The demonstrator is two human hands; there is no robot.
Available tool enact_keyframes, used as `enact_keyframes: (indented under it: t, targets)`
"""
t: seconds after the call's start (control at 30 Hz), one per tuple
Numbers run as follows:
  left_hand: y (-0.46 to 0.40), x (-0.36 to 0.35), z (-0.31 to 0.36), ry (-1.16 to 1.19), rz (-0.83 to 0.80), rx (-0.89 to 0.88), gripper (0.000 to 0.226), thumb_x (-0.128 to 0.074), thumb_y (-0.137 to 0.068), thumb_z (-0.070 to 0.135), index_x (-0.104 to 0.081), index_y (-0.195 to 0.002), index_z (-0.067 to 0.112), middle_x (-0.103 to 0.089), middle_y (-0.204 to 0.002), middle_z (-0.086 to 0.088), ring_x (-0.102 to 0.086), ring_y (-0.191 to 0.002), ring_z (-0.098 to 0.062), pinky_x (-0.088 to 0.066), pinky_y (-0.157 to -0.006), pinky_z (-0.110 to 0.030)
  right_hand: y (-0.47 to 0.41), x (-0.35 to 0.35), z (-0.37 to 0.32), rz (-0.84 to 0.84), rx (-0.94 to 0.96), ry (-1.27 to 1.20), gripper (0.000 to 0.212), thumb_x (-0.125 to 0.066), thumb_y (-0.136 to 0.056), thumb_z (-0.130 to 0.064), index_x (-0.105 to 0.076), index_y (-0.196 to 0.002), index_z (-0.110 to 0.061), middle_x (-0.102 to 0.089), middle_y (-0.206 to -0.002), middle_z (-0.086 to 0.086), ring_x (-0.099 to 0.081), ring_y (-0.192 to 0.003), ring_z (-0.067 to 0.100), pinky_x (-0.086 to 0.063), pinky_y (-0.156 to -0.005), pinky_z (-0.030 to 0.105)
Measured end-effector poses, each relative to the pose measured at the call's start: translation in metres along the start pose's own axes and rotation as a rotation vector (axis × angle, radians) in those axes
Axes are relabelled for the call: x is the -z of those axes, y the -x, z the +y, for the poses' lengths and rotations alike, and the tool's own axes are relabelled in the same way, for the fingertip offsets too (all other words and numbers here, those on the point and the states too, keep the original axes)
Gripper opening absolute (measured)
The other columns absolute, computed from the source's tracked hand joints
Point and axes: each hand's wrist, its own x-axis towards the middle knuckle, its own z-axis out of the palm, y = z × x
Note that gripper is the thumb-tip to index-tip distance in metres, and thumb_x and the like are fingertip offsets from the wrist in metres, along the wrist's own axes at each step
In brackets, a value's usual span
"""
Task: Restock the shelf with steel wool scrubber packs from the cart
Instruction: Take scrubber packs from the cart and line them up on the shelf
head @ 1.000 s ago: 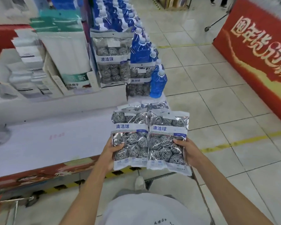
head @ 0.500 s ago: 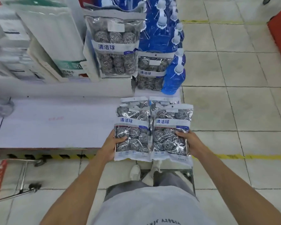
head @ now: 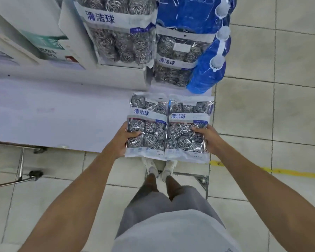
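Hands come first, nearest to us. Our left hand (head: pixel 123 138) grasps the left scrubber pack (head: pixel 147 127) at its left edge, thumb laid over the front film and the other fingers hidden beneath. Our right hand (head: pixel 206 138) grasps the right scrubber pack (head: pixel 188 129) at its right edge in the same way. We hold the two packs side by side, inner edges touching, faces up, with more packs apparently stacked underneath; how many we cannot tell. The long axis of each pack runs near to far, bottom seam toward us and header end pointing at the shelf.

Below the packs we see a metal frame (head: pixel 205 179) on the tiled floor beside our shoes, probably part of the cart, though little of it shows.

Directly beyond the header ends lies the white shelf ledge (head: pixel 62 113). Farther still, two scrubber packs already stand there: a smaller-looking one (head: pixel 176 60) straight ahead of our load and a larger-looking one (head: pixel 120 33) far-left of it. Blue bottles (head: pixel 207 73) stand just right of the nearer pack.

We judge that the coming move is a straight push away from us, header end leading. Both hands are equally near the target, so neither leads. The bottles bound the gap on the right.
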Motion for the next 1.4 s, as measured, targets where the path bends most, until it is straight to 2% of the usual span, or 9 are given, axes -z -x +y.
enact_keyframes:
  t: [0.13,0.27,0.47,0.57,0.67,0.87,1.0,1.13,1.4]
  targets:
    - [-0.032,0.005,0.001,-0.038,0.017,-0.019,0.062,-0.074,-0.084,-0.007,-0.058,-0.136,0.024,-0.074,-0.124,-0.009,-0.072,-0.114,-0.029,-0.063,-0.077,-0.042,-0.026,-0.002,-0.002,0.036,-0.014,0.111,0.046,-0.083,-0.085,-0.016,-0.064,-0.127,-0.019,-0.074,-0.118,0.005,-0.067,-0.107,0.023,-0.048,-0.078,0.038]
    - [-0.051,0.009,-0.005,-0.127,0.160,-0.031,0.070,-0.077,-0.081,-0.011,-0.054,-0.141,0.017,-0.072,-0.126,-0.016,-0.072,-0.112,-0.029,-0.059,-0.086,-0.040,-0.040,-0.003,0.009,0.143,0.057,0.163,0.054,-0.087,-0.082,-0.020,-0.063,-0.130,-0.015,-0.071,-0.107,0.000,-0.063,-0.087,0.018,-0.050,-0.079,0.038]
    - [-0.061,0.008,-0.003,-0.346,0.280,-0.079,0.076,-0.091,-0.077,0.014,-0.050,-0.140,0.023,-0.068,-0.126,-0.012,-0.068,-0.114,-0.028,-0.054,-0.102,-0.046,-0.041,-0.001,0.017,0.280,0.115,0.212,0.069,-0.090,-0.080,-0.023,-0.048,-0.135,-0.013,-0.065,-0.125,0.012,-0.063,-0.103,0.027,-0.054,-0.080,0.043]
    - [-0.068,0.004,-0.003,-0.437,0.317,-0.113,0.073,-0.089,-0.081,0.015,-0.049,-0.142,0.021,-0.064,-0.131,-0.009,-0.064,-0.120,-0.029,-0.052,-0.106,-0.047,-0.045,-0.003,0.017,0.304,0.120,0.242,0.067,-0.088,-0.082,-0.022,-0.046,-0.134,-0.015,-0.064,-0.119,0.003,-0.062,-0.107,0.022,-0.055,-0.086,0.042]
    - [-0.073,-0.001,-0.004,-0.457,0.350,-0.112,0.072,-0.087,-0.083,0.016,-0.049,-0.143,0.020,-0.061,-0.131,-0.005,-0.060,-0.122,-0.026,-0.050,-0.107,-0.044,-0.049,-0.006,0.015,0.299,0.098,0.213,0.067,-0.088,-0.082,-0.021,-0.046,-0.134,-0.016,-0.060,-0.105,-0.009,-0.058,-0.094,0.009,-0.048,-0.068,0.029]
    - [-0.066,-0.007,-0.004,-0.464,0.380,-0.112,0.076,-0.087,-0.084,0.019,-0.043,-0.146,0.022,-0.060,-0.134,-0.007,-0.061,-0.119,-0.026,-0.051,-0.103,-0.041,-0.047,-0.004,0.012,0.293,0.094,0.279,0.075,-0.087,-0.083,-0.026,-0.041,-0.141,-0.014,-0.059,-0.124,0.004,-0.057,-0.109,0.022,-0.044,-0.089,0.036]
    - [-0.049,-0.013,0.004,-0.526,0.389,-0.112,0.084,-0.086,-0.085,0.023,-0.036,-0.153,0.019,-0.059,-0.141,-0.016,-0.062,-0.123,-0.032,-0.051,-0.106,-0.046,-0.024,-0.004,0.003,0.340,0.122,0.489,0.073,-0.083,-0.088,-0.029,-0.039,-0.144,-0.012,-0.058,-0.099,-0.003,-0.055,-0.075,0.009,-0.045,-0.062,0.027]
    - [-0.015,-0.023,0.016,-0.640,0.431,-0.112,0.087,-0.077,-0.093,0.029,-0.027,-0.161,0.012,-0.043,-0.157,-0.020,-0.050,-0.138,-0.035,-0.046,-0.109,-0.040,0.011,-0.008,-0.005,0.338,0.227,0.833,0.055,-0.070,-0.096,-0.032,-0.048,-0.138,-0.003,-0.057,-0.126,0.019,-0.065,-0.097,0.036,-0.057,-0.086,0.050]
    - [0.085,-0.021,0.009,-0.885,0.601,-0.250,0.062,-0.049,-0.108,0.036,-0.032,-0.158,0.003,-0.039,-0.156,-0.022,-0.045,-0.140,-0.037,-0.039,-0.112,-0.043,0.082,-0.070,-0.028,-0.077,0.589,1.315,0.049,-0.052,-0.105,-0.038,-0.050,-0.149,-0.016,-0.063,-0.140,0.013,-0.065,-0.117,0.030,-0.053,-0.099,0.039]
